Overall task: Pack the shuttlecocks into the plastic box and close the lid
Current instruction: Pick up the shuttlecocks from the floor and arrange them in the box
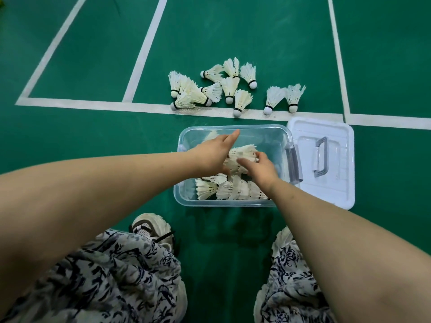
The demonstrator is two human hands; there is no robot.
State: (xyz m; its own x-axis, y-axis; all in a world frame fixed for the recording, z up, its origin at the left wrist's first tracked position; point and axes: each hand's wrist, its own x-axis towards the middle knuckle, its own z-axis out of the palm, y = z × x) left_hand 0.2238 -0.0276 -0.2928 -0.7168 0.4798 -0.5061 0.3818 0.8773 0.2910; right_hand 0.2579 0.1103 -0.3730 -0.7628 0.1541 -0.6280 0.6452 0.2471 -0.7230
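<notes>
Clothing: a black-and-white patterned garment [105,276] covers both knees, nearest the camera and well short of the fingers.
Shoe: a pale shoe [151,227] shows beyond the left knee, on the near side of both hands.
Floor: green court floor [70,136] with a white line [93,104] running across, beyond the fingertips.
Plastic box: the clear plastic box [224,202] stands open on the floor, directly below both hands.
Packed shuttlecocks: a row of packed shuttlecocks [224,188] lies along the near wall of the box, under the right wrist and nearer than the fingers.
Right hand: the right hand [261,169] is over the middle of the box, its fingers curled round a bunch of shuttlecocks [242,155].
Left hand: the left hand [214,155] reaches in from the left with its visible fingers stretched straight, the forefinger pointing at the far wall of the box and the thumb side touching the bunch.
Bunch: it sits between the two hands, above the packed row.
Lid: the white lid [326,194] lies flat on the floor just right of the box, to the right of the right-hand fingers, its grey handle [320,157] facing up.
Loose shuttlecocks: a heap of loose shuttlecocks [229,87] lies past the box, beyond the left forefinger, some touching the white line; two more [282,97] lie apart to its right.
</notes>
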